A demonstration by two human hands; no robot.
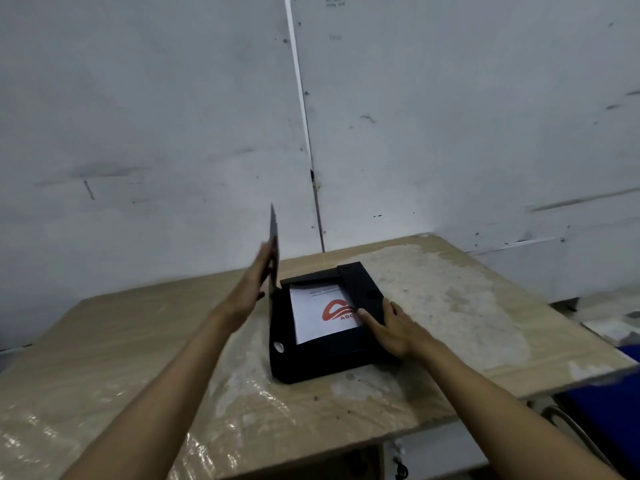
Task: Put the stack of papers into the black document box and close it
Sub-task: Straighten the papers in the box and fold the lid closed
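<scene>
The black document box (304, 362) lies on the wooden table (121, 341) in the middle of the view. Inside it rests the stack of papers (317, 320), white with a red logo on the top sheet. The box lid (273, 251) stands almost upright along the box's left side. My left hand (251, 289) is flat against the lid's outer face, fingers extended. My right hand (391, 327) lies on the box's right side flap (360, 289), fingertips touching the paper's right edge.
A scuffed white wall rises right behind the table. The tabletop is covered in wrinkled clear plastic film. Something blue (602, 407) sits low beyond the table's right edge, and a dark cable (401, 469) hangs under the front edge.
</scene>
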